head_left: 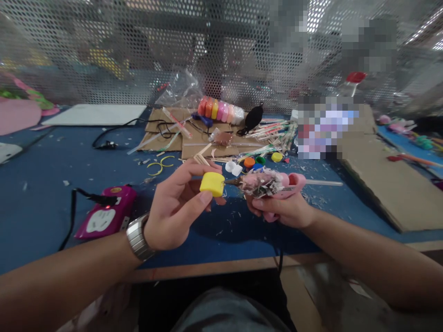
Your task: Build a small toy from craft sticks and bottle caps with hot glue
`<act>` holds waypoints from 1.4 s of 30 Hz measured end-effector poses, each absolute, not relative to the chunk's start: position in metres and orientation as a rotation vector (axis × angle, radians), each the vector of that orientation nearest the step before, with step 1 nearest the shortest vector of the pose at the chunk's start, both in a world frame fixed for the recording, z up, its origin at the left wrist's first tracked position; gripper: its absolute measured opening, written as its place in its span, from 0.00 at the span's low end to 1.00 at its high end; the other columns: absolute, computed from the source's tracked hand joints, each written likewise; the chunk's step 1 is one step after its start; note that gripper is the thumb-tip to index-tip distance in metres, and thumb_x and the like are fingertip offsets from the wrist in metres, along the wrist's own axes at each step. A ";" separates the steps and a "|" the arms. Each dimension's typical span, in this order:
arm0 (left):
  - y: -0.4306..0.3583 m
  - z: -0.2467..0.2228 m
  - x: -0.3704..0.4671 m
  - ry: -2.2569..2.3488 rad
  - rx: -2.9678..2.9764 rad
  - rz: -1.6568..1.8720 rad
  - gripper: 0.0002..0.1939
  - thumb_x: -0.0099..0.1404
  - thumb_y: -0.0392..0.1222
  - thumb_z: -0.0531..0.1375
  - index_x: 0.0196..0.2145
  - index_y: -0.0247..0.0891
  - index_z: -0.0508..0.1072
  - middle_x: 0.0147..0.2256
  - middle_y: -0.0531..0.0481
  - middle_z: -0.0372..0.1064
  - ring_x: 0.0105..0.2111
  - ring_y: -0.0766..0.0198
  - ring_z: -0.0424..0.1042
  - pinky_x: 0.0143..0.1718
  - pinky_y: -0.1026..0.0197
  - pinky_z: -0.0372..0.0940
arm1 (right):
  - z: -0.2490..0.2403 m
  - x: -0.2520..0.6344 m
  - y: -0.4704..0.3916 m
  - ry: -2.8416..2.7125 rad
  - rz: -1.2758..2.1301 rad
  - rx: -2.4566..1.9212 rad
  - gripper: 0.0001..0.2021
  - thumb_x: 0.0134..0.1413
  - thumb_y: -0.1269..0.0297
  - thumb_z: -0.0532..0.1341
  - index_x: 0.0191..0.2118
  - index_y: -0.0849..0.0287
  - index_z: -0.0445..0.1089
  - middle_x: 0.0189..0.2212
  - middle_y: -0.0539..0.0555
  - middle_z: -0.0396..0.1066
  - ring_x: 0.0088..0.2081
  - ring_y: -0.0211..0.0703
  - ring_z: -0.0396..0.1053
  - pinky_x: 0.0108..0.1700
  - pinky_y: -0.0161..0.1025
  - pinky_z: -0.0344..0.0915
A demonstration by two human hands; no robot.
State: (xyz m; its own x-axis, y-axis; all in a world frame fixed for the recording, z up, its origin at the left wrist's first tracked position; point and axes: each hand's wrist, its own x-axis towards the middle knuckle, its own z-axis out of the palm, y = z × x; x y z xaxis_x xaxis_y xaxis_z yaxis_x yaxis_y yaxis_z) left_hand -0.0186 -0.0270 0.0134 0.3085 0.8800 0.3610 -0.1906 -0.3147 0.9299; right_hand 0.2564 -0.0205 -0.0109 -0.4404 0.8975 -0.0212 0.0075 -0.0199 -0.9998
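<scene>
A yellow bottle cap (212,184) is pinched between the thumb and fingers of my left hand (178,207), whose wrist wears a metal watch. Thin wooden sticks (203,155) show just above the cap, at my left fingers. My right hand (282,207) is wrapped round a pink glue gun (263,182) covered in grey and white scraps. A clear glue stick (323,183) juts from its back end. The dark nozzle points left, its tip at the right side of the yellow cap. Whether tip and cap touch is too small to tell.
A magenta power box (109,211) with a plugged cable stands at the left. Behind my hands are white, orange, green, blue and yellow caps (277,157), cardboard (168,138), straws and wrapped colourful clay (221,110). More cardboard (391,184) lies at the right.
</scene>
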 end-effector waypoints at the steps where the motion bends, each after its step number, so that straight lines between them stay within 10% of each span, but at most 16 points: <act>1: -0.027 0.014 -0.019 0.665 1.500 1.248 0.13 0.76 0.47 0.69 0.55 0.43 0.81 0.59 0.40 0.75 0.37 0.59 0.84 0.30 0.60 0.76 | -0.011 0.256 -0.021 -1.529 1.552 -0.985 0.25 0.57 0.43 0.77 0.52 0.54 0.82 0.25 0.50 0.74 0.20 0.37 0.64 0.15 0.30 0.55; 42: -0.022 0.011 -0.019 0.555 1.552 1.274 0.14 0.77 0.44 0.68 0.57 0.44 0.82 0.56 0.42 0.72 0.37 0.62 0.85 0.30 0.65 0.75 | -0.008 0.258 -0.020 -1.586 1.593 -0.911 0.28 0.62 0.45 0.75 0.62 0.52 0.80 0.25 0.47 0.72 0.18 0.32 0.61 0.16 0.27 0.55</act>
State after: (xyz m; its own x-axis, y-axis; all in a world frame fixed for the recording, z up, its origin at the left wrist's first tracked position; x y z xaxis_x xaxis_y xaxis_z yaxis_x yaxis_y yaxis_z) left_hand -0.0189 -0.0223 0.0114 0.3366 0.8289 0.4469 -0.2375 -0.3845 0.8921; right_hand 0.2577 -0.0196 -0.0077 -0.5068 0.8621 -0.0037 -0.0001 -0.0044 -1.0000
